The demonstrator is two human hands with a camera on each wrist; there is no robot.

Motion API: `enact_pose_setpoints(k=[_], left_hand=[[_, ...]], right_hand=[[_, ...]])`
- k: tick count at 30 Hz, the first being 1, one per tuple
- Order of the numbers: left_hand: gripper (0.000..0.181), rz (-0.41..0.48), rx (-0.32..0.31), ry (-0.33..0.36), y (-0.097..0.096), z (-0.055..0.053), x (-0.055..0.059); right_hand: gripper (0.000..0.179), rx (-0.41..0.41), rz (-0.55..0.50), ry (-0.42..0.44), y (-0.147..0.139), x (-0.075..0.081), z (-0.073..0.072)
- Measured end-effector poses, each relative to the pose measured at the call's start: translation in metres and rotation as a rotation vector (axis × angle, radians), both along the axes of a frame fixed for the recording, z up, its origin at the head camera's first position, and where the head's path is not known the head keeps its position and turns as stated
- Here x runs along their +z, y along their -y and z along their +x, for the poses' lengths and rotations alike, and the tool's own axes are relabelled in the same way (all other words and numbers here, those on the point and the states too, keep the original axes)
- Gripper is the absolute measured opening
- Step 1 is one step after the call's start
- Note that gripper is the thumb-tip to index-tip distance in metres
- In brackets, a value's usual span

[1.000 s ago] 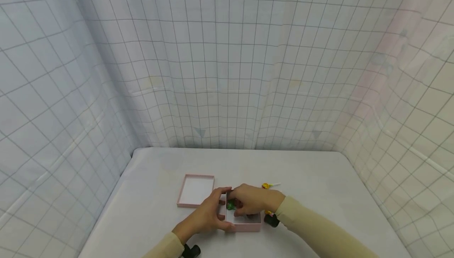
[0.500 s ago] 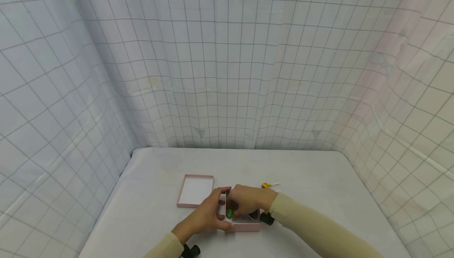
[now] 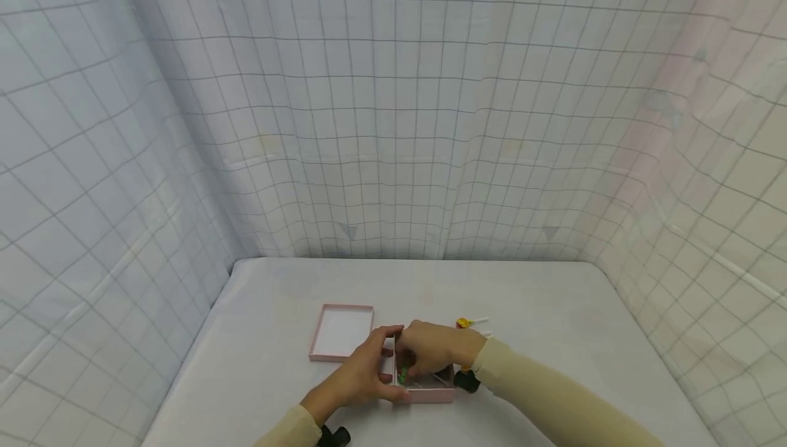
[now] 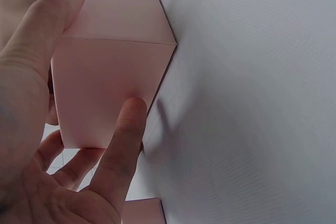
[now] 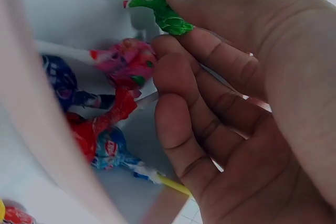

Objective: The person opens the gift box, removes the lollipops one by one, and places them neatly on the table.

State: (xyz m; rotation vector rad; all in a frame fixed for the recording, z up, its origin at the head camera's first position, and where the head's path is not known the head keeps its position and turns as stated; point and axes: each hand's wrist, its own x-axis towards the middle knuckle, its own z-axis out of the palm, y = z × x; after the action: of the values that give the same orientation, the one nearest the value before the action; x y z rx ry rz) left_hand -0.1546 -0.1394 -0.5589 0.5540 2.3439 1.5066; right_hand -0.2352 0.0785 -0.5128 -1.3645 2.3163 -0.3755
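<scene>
A pink open-topped box [image 3: 430, 396] with a white inside stands on the table. My left hand [image 3: 359, 373] grips its left side, the thumb on the near wall and the fingers round toward the far corner. In the left wrist view the index fingertip [image 4: 136, 106] presses the box's side wall. Down inside the box, my right hand [image 3: 433, 348] pinches a green-wrapped lollipop [image 5: 173, 22] between thumb and forefinger. Beside it lie a pink lollipop [image 5: 128, 64], a dark blue one [image 5: 59, 82], a red one [image 5: 86, 135] and a light blue one [image 5: 111, 150].
The box's lid [image 3: 341, 331] lies hollow side up behind my left hand. A yellow-wrapped lollipop [image 3: 464, 322] rests on the table [image 3: 553, 310] beyond my right wrist, and more white sticks show there. Gridded white curtains [image 3: 393, 126] enclose the table.
My right hand has shifted a little within the box, and the green lollipop has moved toward the near wall. The left hand keeps its grip on the box.
</scene>
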Motion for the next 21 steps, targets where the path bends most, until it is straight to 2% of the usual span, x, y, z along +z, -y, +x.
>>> enact_pose_setpoints(k=[7, 14, 21], left_hand=[[0.115, 0.002, 0.002, -0.017, -0.001, 0.0, 0.001], [0.116, -0.003, 0.025, 0.007, 0.0, 0.002, 0.0], [0.114, -0.008, 0.028, 0.007, 0.0, 0.002, 0.001]], right_hand=[[0.014, -0.015, -0.081, 0.015, -0.011, 0.005, -0.004], [0.015, -0.026, -0.184, 0.029, -0.019, 0.008, -0.008], [0.016, -0.068, -0.266, 0.12, -0.029, 0.016, -0.008]])
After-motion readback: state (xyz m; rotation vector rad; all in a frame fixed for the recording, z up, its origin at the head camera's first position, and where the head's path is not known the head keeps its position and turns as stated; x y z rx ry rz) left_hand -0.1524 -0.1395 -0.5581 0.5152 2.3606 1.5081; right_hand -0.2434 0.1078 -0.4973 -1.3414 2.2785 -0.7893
